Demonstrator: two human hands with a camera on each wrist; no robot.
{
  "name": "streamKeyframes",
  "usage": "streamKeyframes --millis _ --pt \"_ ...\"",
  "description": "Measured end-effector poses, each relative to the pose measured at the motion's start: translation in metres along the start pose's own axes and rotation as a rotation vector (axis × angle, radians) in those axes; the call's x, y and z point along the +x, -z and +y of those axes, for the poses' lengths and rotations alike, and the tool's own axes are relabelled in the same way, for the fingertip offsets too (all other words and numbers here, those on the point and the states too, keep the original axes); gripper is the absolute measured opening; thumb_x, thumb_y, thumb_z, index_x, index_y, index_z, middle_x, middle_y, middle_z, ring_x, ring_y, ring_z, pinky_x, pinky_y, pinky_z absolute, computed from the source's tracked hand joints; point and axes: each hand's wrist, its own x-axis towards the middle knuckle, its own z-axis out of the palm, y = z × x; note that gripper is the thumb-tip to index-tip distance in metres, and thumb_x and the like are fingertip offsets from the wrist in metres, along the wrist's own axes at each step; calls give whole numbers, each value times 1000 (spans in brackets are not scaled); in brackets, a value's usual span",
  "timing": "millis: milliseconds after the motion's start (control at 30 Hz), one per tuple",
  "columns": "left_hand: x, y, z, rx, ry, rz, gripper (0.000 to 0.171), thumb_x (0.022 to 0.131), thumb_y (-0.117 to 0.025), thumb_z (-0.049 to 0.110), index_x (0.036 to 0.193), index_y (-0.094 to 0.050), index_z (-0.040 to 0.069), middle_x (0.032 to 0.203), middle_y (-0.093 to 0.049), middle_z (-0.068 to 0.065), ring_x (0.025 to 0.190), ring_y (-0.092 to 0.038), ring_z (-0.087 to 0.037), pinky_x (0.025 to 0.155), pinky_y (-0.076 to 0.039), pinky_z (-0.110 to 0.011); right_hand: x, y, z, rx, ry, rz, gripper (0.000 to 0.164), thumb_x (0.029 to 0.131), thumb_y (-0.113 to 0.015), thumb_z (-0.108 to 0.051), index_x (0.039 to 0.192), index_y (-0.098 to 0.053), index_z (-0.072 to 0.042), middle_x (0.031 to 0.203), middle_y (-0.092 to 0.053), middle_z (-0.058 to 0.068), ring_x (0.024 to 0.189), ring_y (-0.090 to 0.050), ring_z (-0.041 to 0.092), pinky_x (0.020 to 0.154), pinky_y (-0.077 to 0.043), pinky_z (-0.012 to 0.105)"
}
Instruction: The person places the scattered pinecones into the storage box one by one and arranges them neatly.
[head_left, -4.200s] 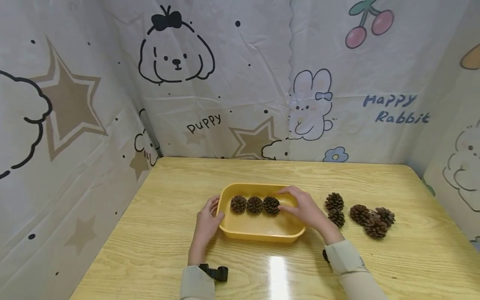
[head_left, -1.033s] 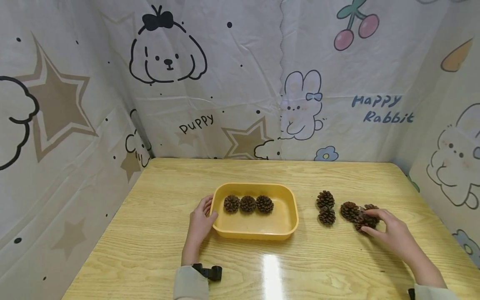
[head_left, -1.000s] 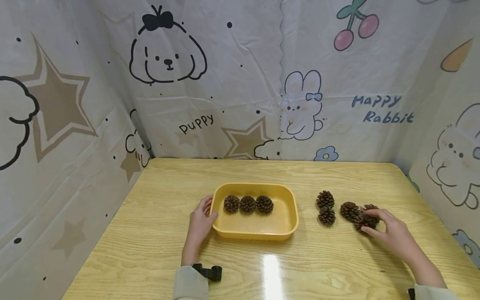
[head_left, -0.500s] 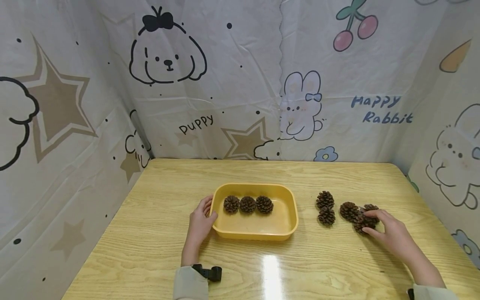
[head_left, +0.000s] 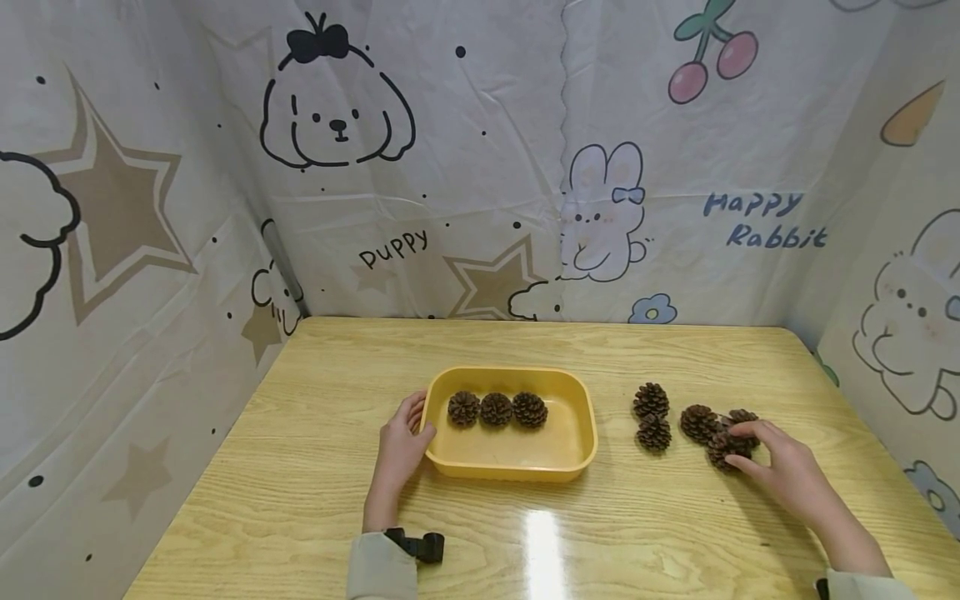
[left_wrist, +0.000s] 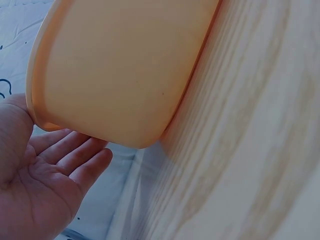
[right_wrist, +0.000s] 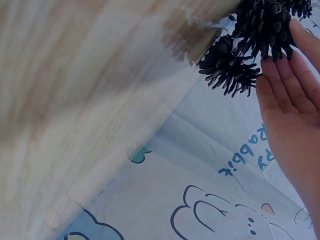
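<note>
My left hand [head_left: 401,446] grips the left end of a yellow plastic tray [head_left: 510,472], thumb at the rim and fingers outside the wall. In the left wrist view the hand [left_wrist: 50,185] shows under the tray's orange-looking wall [left_wrist: 125,65]. Three brown pine cones [head_left: 496,410] sit in a row inside the tray. Over on the right, my right hand [head_left: 787,471] holds a pine cone [head_left: 722,450] between thumb and fingers, within a small cluster. The right wrist view has the held pine cone [right_wrist: 262,30] at the fingertips, beside another pine cone [right_wrist: 227,67].
Two pine cones [head_left: 651,417] touch each other between the tray and the cluster. Another pine cone [head_left: 699,422] lies at the cluster's left side. All rest on a wood-grain table [head_left: 637,533], with a printed cloth [head_left: 480,167] hanging behind and along the sides.
Since the oldest frame, my right hand has left the third pine cone in the tray and gone right to the cluster. Within the last second both hands are nearly still.
</note>
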Motion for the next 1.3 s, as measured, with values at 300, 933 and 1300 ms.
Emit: streamKeyframes --millis 300,933,1300 --pt "-1 0 2 -10 5 -2 55 91 -56 -1 145 -44 3 145 -49 -23 136 -49 -35 116 -44 -41 0 1 0 -16 20 42 39 72 -81 -4 107 -65 -3 104 -67 18 91 -63 42 70 -56 55" --pt "1 -1 -1 13 -11 6 54 90 -55 -4 144 -45 1 143 -51 -25 135 -50 -37 114 -45 -43 -3 4 -5 1 25 81 40 72 -82 -6 108 -65 -5 103 -68 13 93 -60 36 73 -55 52" --pt "1 -1 0 14 -1 6 54 90 -56 -3 144 -45 2 144 -51 -24 135 -49 -36 115 -45 -42 0 6 -9 5 59 124 42 69 -84 -7 107 -67 -9 101 -69 9 92 -55 -11 73 -56 25"
